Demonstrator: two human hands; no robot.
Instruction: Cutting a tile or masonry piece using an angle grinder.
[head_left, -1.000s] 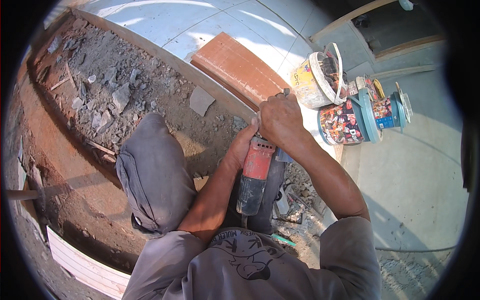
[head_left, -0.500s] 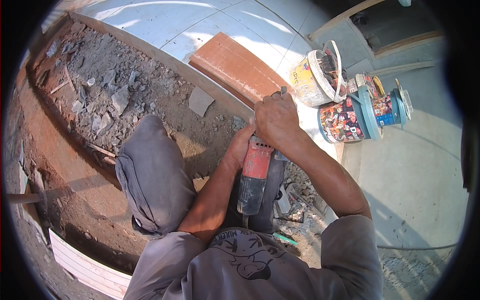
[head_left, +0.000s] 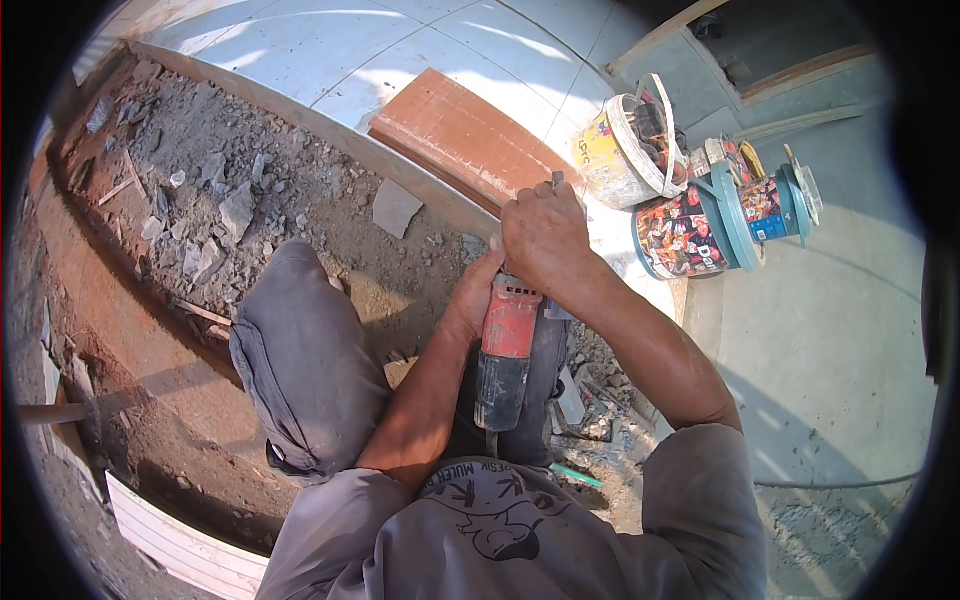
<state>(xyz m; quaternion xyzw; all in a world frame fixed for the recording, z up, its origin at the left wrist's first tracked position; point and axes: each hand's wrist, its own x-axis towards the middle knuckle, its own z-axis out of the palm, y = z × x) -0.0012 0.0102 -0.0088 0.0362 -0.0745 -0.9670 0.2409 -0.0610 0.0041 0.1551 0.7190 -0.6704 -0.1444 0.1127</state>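
My left hand [head_left: 480, 285] is closed on a red and black power tool [head_left: 506, 335], its thumb along the upper end, beside my right hand. My right hand [head_left: 545, 235] is closed over the tool's head, with a small grey metal piece [head_left: 559, 180] sticking out above the fist; what lies under the fingers is hidden. The tool lies lengthwise between my grey-trousered legs [head_left: 310, 360], its black end toward my body and its cord running down to the shirt.
A trench of soil and rubble [head_left: 200, 180] lies left, bordered by a ledge. Brown boards [head_left: 455, 130] rest on white tiles [head_left: 340, 50] ahead. A yellow-white bucket [head_left: 610, 160] and blue buckets [head_left: 680, 240] stand at upper right beside grey concrete [head_left: 810, 370]. A white panel [head_left: 185, 530] lies lower left.
Both hands and the upper end of the tool sit slightly further left and up in the picture. The surroundings have shifted a little with the view. Both grips look the same.
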